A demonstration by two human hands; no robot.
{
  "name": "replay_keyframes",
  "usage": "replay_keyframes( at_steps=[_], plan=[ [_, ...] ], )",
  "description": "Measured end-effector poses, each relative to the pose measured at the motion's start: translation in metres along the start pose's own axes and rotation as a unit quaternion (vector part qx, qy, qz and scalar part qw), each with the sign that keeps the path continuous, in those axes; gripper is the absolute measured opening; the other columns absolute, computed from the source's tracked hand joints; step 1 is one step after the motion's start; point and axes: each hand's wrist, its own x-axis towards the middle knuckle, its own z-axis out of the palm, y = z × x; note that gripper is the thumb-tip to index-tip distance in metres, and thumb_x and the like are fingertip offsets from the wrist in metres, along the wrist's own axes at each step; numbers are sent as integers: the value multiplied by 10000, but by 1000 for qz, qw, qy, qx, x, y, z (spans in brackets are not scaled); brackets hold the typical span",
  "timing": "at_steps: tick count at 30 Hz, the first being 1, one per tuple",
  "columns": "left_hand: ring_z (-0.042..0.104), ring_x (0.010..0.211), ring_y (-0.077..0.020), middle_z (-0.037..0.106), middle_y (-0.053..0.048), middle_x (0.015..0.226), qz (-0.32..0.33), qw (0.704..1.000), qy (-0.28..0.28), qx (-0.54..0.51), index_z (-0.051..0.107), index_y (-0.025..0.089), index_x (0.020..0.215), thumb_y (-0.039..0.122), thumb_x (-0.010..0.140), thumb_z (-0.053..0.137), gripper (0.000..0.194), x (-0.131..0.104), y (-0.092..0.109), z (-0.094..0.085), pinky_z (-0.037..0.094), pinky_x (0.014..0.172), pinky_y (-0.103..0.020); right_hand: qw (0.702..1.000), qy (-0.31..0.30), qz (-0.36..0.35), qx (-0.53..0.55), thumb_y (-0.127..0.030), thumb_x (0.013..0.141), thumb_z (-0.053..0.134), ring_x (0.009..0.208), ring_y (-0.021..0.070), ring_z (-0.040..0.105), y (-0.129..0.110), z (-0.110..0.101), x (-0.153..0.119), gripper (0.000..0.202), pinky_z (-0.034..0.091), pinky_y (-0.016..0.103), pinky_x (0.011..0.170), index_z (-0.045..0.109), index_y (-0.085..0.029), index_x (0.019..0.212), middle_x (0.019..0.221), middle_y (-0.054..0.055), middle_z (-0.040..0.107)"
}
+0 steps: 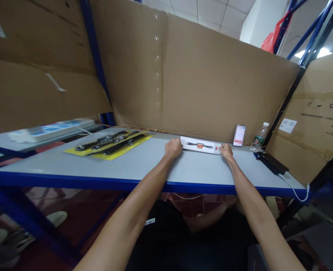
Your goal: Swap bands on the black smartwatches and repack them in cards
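Note:
A long, narrow white box (193, 147) printed with a picture of a black two-handled tool stands on the grey tabletop. At its left end, my left hand (173, 147) is closed with the fingers wrapped on the box. My right hand (226, 150) pinches the opposite end. The box's printed side faces me, and its back is hidden. Off to the left of my left hand, several black-handled tools (118, 140) lie on a yellow sheet (110, 156).
A phone (239, 136) leans at the back right, beside a plastic water bottle (259, 137). Nearer me lies a black case (272, 162) with a white cable. Cardboard walls (200, 82) enclose the table (78, 167). A white power strip (53, 130) sits on the far left.

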Motion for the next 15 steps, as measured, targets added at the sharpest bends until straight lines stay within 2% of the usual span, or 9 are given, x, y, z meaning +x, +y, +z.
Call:
replay_keyframes(
  at_steps=[5,9,12,15],
  plan=[
    [686,1130,-347,718,-249,1215,6,999,25,25,713,106,1213,165,923,476,380,3,-13,0,509,885,-396,999,14,43,15,-218,872,618,1050,292,735,6,-4,5,203,549,333,829,795,-212,971,1081,135,765],
    [683,1132,-363,714,-269,1193,-6,999,32,34,704,86,1218,150,928,474,376,3,-25,-5,503,899,-423,994,55,87,34,-225,851,656,1090,324,726,16,-11,8,229,557,383,880,789,-183,1033,1097,190,752],
    [679,1147,-370,706,-286,1205,-28,999,40,24,694,58,1235,118,944,439,392,3,-36,-11,507,910,-438,986,94,125,56,-221,844,664,1101,337,722,30,-21,12,270,562,416,904,770,-160,1085,1089,217,746],
    [673,1163,-382,697,-302,1227,-64,996,57,13,688,28,1248,94,949,430,401,5,-51,-18,514,922,-450,976,134,145,93,-201,849,630,1045,356,738,48,-36,18,326,585,435,851,741,-119,1144,1070,250,737]
  ],
)
